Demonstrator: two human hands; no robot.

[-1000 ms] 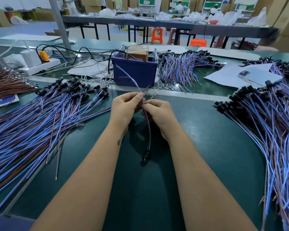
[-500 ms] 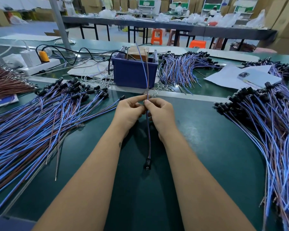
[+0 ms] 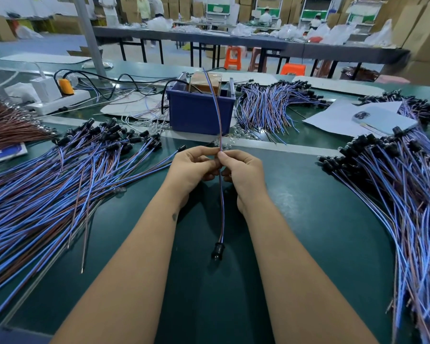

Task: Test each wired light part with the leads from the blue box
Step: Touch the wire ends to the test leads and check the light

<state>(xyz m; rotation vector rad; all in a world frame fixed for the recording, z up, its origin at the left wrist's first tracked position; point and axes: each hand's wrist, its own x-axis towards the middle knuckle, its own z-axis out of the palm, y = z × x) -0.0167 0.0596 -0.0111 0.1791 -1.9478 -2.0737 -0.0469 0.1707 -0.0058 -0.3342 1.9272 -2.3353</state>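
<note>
One wired light part [image 3: 221, 209], a blue and brown wire pair with a black holder [image 3: 217, 250] at its lower end, hangs upright over the green bench. My left hand [image 3: 191, 170] and my right hand [image 3: 241, 171] meet at its middle, and both pinch the wires between thumb and fingers. The free wire ends rise in front of the blue box [image 3: 199, 110], which stands behind my hands. Metal leads stick up from the box. Whether the wire ends touch a lead cannot be told.
A big pile of wired parts [image 3: 60, 180] lies left, another pile [image 3: 402, 184] right, a third [image 3: 271, 105] behind the box. A white power strip [image 3: 60, 100] with an orange plug sits back left. A phone on papers [image 3: 382, 121] is back right.
The wire pair, bent toward the box a second ago, has swung upright and straightened between my hands. My hands stay close together at the same spot.
</note>
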